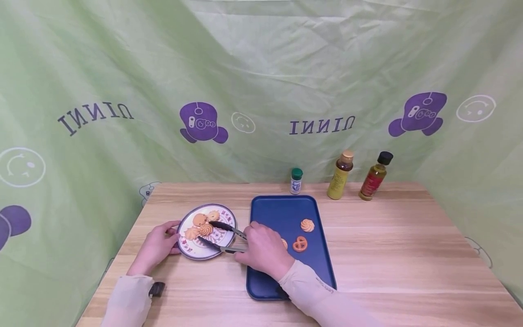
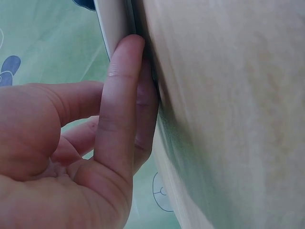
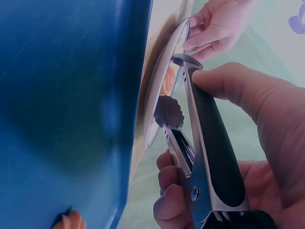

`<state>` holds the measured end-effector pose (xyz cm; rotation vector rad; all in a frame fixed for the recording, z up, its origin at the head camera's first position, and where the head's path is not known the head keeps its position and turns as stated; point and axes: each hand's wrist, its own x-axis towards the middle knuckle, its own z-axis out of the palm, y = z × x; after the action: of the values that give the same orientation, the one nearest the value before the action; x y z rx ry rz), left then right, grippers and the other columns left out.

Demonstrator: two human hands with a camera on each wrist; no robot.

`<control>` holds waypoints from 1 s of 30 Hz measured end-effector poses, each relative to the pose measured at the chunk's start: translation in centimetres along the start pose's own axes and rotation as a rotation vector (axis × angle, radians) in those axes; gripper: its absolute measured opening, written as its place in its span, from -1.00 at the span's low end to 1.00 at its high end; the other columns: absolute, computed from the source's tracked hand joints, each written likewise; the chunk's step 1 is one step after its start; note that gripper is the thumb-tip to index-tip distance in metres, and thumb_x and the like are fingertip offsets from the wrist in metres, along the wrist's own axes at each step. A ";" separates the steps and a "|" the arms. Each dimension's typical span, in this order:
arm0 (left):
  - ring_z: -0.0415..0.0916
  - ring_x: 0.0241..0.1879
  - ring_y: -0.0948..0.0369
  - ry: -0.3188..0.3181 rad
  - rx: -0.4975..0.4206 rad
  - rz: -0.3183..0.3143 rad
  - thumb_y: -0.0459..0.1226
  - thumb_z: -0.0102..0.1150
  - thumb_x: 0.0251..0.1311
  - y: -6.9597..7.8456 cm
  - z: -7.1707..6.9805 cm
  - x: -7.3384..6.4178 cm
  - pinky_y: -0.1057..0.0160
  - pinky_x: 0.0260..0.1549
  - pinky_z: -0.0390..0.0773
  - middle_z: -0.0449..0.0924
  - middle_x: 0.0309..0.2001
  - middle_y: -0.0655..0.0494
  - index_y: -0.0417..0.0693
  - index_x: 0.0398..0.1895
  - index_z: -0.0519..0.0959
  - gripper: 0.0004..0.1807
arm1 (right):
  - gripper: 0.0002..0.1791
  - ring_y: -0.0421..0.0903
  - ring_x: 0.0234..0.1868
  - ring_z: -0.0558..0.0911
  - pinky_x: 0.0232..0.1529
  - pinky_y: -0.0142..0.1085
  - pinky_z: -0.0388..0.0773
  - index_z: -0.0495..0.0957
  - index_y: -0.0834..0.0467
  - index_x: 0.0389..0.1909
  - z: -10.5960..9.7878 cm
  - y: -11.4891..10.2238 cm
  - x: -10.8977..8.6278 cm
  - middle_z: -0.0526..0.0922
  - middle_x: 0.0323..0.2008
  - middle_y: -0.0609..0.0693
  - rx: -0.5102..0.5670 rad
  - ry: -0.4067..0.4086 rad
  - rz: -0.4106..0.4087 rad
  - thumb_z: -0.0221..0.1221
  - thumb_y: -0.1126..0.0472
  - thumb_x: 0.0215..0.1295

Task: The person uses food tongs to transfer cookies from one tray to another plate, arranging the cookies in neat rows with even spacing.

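Note:
My left hand [image 1: 156,246] grips the left rim of a white plate [image 1: 189,249] with a blue edge and printed figures. In the left wrist view, fingers [image 2: 116,105] bear on the plate's edge beside the table. Several cookies sit on the plate, among them a swirled cookie [image 1: 206,230] and a round smooth one [image 1: 199,220]. My right hand [image 1: 264,250] holds black-and-silver tongs [image 3: 214,143], thumb along one handle. The tongs' tips are spread apart over the plate, on either side of the swirled cookie; whether they touch it, I cannot tell.
A blue tray [image 1: 278,211] lies right of the plate, under my right hand. On it are a swirled cookie [image 1: 307,225], a pretzel [image 1: 300,244] and a partly hidden cookie [image 1: 284,244]. Behind stand a green-capped shaker [image 1: 296,181], a yellow-labelled bottle [image 1: 339,179] and a red-labelled bottle [image 1: 372,181].

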<state>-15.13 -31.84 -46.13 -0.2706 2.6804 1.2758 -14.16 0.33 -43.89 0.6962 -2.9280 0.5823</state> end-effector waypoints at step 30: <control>0.69 -0.19 0.15 0.002 0.031 -0.022 -0.41 0.04 0.66 -0.2 0.0 0.1 0.28 -0.29 0.90 0.50 0.23 -0.38 -0.40 0.68 0.29 -0.40 | -0.45 -0.22 -0.39 0.52 -0.45 -0.35 0.56 0.80 0.17 -0.02 -4.6 5.7 -5.7 0.69 -0.26 -0.10 0.065 0.036 0.116 0.64 -0.10 0.09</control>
<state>-15.18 -31.97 -46.30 -0.2967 2.6890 1.2281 -11.67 9.11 -42.50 0.5182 -2.9424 0.6955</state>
